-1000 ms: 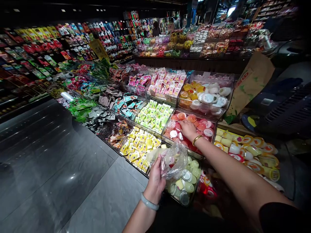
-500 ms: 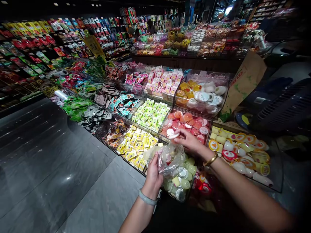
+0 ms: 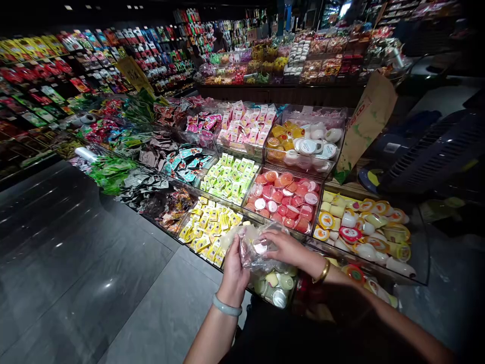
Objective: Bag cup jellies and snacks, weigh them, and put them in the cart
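My left hand, with a pale bangle at its wrist, is closed on a clear plastic bag. The bag bunches above the front bin of pale green jelly cups. My right hand, with a gold bracelet, reaches to the bag's mouth. Its fingers are closed on a jelly cup with a white lid, partly covered by the film. Just beyond the hands lies a bin of pinkish-red jelly cups. To their left is a bin of yellow sachets.
Green sachets, pink-white sachets and yellow and white cups fill further bins. On the right are mixed jelly cups, a standing paper bag and a dark fan-like machine. Grey tiled floor lies left.
My right hand has moved down and toward me from above the pinkish-red cups, bringing the jelly cup to the bag. The left hand keeps hold of the bag.
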Demonstrator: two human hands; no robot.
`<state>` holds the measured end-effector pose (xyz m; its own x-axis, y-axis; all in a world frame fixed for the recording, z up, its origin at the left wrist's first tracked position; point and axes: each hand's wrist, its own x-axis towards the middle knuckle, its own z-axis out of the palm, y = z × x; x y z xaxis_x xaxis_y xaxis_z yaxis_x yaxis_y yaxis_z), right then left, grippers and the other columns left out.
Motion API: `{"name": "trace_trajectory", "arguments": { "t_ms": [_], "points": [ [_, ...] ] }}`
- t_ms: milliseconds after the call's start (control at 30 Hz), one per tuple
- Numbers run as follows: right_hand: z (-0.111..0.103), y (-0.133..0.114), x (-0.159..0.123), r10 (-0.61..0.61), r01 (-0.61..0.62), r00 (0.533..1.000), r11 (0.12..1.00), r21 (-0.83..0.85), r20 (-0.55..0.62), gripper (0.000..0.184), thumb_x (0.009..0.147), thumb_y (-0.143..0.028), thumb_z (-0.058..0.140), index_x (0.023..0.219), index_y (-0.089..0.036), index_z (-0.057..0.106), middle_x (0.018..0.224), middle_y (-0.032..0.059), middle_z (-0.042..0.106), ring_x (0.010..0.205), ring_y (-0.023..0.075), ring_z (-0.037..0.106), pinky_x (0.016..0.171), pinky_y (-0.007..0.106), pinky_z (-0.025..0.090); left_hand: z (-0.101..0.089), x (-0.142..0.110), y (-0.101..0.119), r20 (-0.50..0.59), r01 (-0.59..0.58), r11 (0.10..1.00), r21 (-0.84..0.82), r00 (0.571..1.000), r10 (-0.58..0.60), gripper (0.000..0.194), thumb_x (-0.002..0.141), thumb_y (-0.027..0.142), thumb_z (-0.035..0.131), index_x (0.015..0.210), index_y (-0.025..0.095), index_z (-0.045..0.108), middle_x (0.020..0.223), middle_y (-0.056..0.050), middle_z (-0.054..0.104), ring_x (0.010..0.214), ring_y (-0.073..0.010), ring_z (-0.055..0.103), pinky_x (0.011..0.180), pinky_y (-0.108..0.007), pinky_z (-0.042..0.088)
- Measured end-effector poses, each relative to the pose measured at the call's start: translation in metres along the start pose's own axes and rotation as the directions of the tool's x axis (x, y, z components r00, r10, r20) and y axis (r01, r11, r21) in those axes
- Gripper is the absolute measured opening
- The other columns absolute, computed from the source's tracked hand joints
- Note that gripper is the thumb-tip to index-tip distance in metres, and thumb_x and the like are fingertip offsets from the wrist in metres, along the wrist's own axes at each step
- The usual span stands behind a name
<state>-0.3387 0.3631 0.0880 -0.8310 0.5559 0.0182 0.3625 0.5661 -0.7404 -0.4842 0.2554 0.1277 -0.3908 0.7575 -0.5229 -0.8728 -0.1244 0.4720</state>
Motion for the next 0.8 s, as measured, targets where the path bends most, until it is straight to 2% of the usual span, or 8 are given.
{"name": "trace_trajectory", "arguments": {
  "t_ms": [100,200,267,333,400,500,600,800],
  "points": [
    [-0.025,0.013,-0.001,0.033,-0.042,0.986,0.998,-0.05,-0.162,0.016,0.091,-0.029,0.066,0.105,-0.025,0.072,0.112,0.0052,0.072,0.102,0.0227,0.066,0.091,0.037,0.051,0.004,-0.003,0.001,-0.038,0.008,1.0,0.021,0.999,-0.007,0.032,0.09,0.03,0.07,0.119,0.017,0.07,0.064,0.001,0.067,0.058,-0.0126,0.067,0.054,-0.019,0.054],
    [-0.053,0.031,0.006,0.154,-0.266,0.901,0.935,-0.235,-0.406,0.014,0.094,-0.028,0.06,0.101,-0.022,0.071,0.107,0.0082,0.072,0.101,0.0251,0.065,0.091,0.038,0.05,0.003,-0.004,0.0,-0.049,0.01,0.999,0.037,0.999,-0.008,0.034,0.09,0.031,0.07,0.121,0.016,0.069,0.064,0.001,0.067,0.059,-0.0134,0.068,0.056,-0.021,0.055],
    [-0.067,0.042,0.011,0.211,-0.413,0.854,0.832,-0.371,-0.476,0.021,0.092,-0.03,0.064,0.108,-0.019,0.071,0.111,0.0124,0.071,0.105,0.0283,0.064,0.093,0.039,0.048,0.0,-0.003,-0.002,-0.039,0.003,0.998,0.062,0.999,-0.001,0.036,0.09,0.031,0.07,0.122,0.016,0.069,0.067,0.0,0.069,0.06,-0.014,0.068,0.058,-0.023,0.057],
    [-0.074,0.05,0.016,0.259,-0.484,0.845,0.744,-0.46,-0.468,0.023,0.091,-0.034,0.066,0.106,-0.017,0.072,0.108,0.0143,0.072,0.101,0.029,0.065,0.088,0.037,0.047,-0.003,-0.001,-0.005,-0.036,-0.006,0.996,0.086,0.999,0.009,0.039,0.089,0.033,0.072,0.124,0.015,0.069,0.074,-0.003,0.072,0.063,-0.0152,0.069,0.062,-0.026,0.059],
    [-0.076,0.056,0.019,0.29,-0.498,0.85,0.716,-0.489,-0.44,0.022,0.091,-0.037,0.066,0.096,-0.017,0.073,0.101,0.0133,0.073,0.093,0.0272,0.066,0.08,0.034,0.046,-0.007,0.001,-0.006,-0.032,-0.013,0.995,0.099,0.999,0.016,0.042,0.088,0.034,0.073,0.125,0.015,0.068,0.084,-0.006,0.075,0.071,-0.018,0.072,0.068,-0.03,0.06],
    [-0.073,0.06,0.021,0.301,-0.496,0.85,0.732,-0.467,-0.432,0.023,0.092,-0.037,0.062,0.089,-0.018,0.074,0.096,0.0125,0.074,0.088,0.0252,0.066,0.074,0.032,0.043,-0.009,0.002,-0.007,-0.033,-0.026,0.994,0.105,0.999,0.03,0.04,0.089,0.033,0.071,0.124,0.015,0.069,0.093,-0.009,0.077,0.081,-0.0208,0.074,0.074,-0.031,0.061],
    [-0.073,0.065,0.023,0.297,-0.497,0.839,0.759,-0.421,-0.456,0.025,0.095,-0.034,0.056,0.087,-0.018,0.074,0.099,0.0129,0.074,0.091,0.0248,0.065,0.074,0.032,0.042,-0.008,0.002,-0.007,-0.035,-0.025,0.993,0.112,0.999,0.029,0.039,0.09,0.034,0.069,0.125,0.016,0.069,0.091,-0.008,0.078,0.078,-0.0198,0.074,0.071,-0.03,0.061],
    [-0.089,0.076,0.025,0.35,-0.523,0.765,0.827,-0.204,-0.541,0.034,0.095,-0.035,0.046,0.087,-0.017,0.074,0.088,0.0106,0.075,0.078,0.0228,0.064,0.064,0.03,0.042,-0.013,0.005,-0.008,-0.013,-0.035,0.994,0.104,0.999,0.037,0.043,0.089,0.036,0.071,0.127,0.019,0.068,0.107,-0.01,0.077,0.09,-0.022,0.074,0.077,-0.033,0.061]
  ]
}}
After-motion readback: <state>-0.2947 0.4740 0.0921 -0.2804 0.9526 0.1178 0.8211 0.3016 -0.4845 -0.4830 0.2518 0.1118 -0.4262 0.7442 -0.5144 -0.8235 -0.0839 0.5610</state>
